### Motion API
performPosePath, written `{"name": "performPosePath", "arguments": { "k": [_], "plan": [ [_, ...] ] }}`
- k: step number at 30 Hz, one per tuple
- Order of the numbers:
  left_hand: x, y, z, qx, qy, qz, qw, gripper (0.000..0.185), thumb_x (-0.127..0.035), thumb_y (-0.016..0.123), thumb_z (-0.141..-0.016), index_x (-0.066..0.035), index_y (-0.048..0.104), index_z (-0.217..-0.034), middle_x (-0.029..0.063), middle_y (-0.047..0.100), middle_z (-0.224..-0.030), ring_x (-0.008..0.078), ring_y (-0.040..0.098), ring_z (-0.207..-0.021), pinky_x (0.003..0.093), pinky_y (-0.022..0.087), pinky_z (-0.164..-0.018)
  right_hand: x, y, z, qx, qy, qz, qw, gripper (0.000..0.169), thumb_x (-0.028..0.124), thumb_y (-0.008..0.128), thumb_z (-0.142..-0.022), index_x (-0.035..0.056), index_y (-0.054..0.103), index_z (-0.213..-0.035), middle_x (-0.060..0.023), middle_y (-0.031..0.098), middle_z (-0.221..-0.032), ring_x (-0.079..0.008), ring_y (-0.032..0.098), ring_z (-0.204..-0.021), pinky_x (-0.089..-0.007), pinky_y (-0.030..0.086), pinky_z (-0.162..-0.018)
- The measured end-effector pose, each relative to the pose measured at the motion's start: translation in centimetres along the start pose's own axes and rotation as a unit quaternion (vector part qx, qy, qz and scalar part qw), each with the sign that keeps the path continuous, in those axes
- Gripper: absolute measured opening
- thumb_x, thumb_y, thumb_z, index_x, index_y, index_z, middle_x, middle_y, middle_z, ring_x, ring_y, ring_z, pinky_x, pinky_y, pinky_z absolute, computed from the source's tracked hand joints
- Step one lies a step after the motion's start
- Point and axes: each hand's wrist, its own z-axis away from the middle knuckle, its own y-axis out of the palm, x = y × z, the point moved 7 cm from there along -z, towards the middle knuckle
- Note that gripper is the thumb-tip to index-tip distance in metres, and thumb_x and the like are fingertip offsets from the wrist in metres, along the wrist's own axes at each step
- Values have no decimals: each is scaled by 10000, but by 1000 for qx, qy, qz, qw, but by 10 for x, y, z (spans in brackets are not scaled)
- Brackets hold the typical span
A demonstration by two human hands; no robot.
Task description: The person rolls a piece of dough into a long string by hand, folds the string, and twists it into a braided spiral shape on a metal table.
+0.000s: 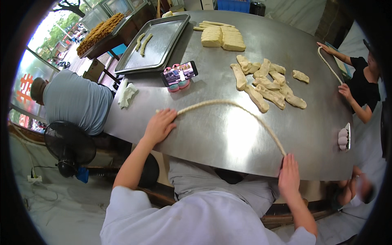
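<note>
A long twisted dough rope (228,101) arcs across the steel table before me. My left hand (161,125) lies over its left end, fingers extended and thumb apart, with a short tip showing beyond the fingers. At the table's front edge, my right hand (289,174) covers the other end, fingers straight and close together. Both palms face down, so how the ends sit beneath them is hidden. Beyond the arc lies a loose pile of dough strips (269,87), with one dough piece (301,76) apart to its right.
Behind are a scored dough block (223,38) and a metal tray (165,36) holding two dough twists (144,44). A phone (179,73) leans on a pink stand; a crumpled cloth (127,94) lies left. A co-worker (364,76) handles another rope (330,67) at right. A fan (69,147) stands left.
</note>
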Motion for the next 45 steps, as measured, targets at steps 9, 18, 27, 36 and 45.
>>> {"name": "performPosePath", "arguments": {
  "k": [9, 18, 27, 36, 45],
  "plan": [
    [17, 11, 93, 175, -233, -41, 956, 671, -328, 636, -1103, 24, 467, -1649, 307, 386, -1755, 551, 310, -1635, 723, 210, -1319, -123, 0, -87, -82, 136, 8, 987, 572, 289, 591, -1132, 48, 517, -1646, -205, 473, -1745, -414, 401, -1637, -611, 267, -1345],
    [60, 10, 12, -60, -109, -38, 991, 149, -258, 761, -1022, -158, 787, -1130, 94, 834, -1068, 311, 788, -1020, 486, 579, -1049, -71, -50, -155, 10, 79, -339, 937, 372, 71, 590, -983, 23, 725, -1326, -202, 771, -1033, -318, 755, -968, -429, 589, -891],
    [-14, 39, -21, 91, -134, 15, 987, 392, -289, 721, -1059, -70, 743, -1383, 163, 761, -1424, 384, 658, -1419, 559, 442, -1262, -60, -123, -140, -119, 7, -135, 984, 178, 276, 751, -977, 100, 779, -958, -177, 773, -960, -396, 756, -954, -496, 590, -884],
    [-102, 31, -30, 246, -218, 721, 610, 264, -265, 657, -1156, -48, 770, -1255, 13, 678, -1022, 141, 594, -918, 324, 538, -874, 18, -197, -95, 67, -181, -400, 896, 198, 270, 725, -1039, 85, 788, -1004, -141, 751, -894, -315, 741, -856, -449, 583, -802],
    [66, -2, -11, 72, -223, 34, 972, 236, -286, 782, -1030, -101, 839, -1165, 85, 829, -1044, 295, 775, -904, 419, 600, -849, -192, -77, -50, -107, 232, -213, 943, 357, 296, 615, -1134, -39, 720, -1196, -274, 754, -1074, -442, 702, -934, -482, 561, -873]
  ]
}}
